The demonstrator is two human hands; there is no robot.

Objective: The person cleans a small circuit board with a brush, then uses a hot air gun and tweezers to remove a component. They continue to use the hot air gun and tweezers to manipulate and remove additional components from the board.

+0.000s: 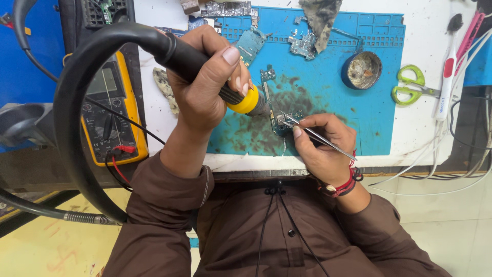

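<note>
Head view. Left hand (202,87): fingers clenched round a black hot-air handpiece (205,66) with yellow collar, nozzle angled down-right toward the circuit board (281,120). Right hand (323,146): fingers grasping metal tweezers (318,136), tips touching the board; this hand is nearer. Board lies on the blue mat (359,113) near the tabletop's front edge, long axis running front to back. Yellow multimeter (110,107) at left edge; green scissors (410,87) toward right.

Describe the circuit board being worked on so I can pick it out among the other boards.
On the blue mat, look at its near edge. The small board lies under the tweezers held by the right hand; the other boards lie untouched along the far edge.
</note>
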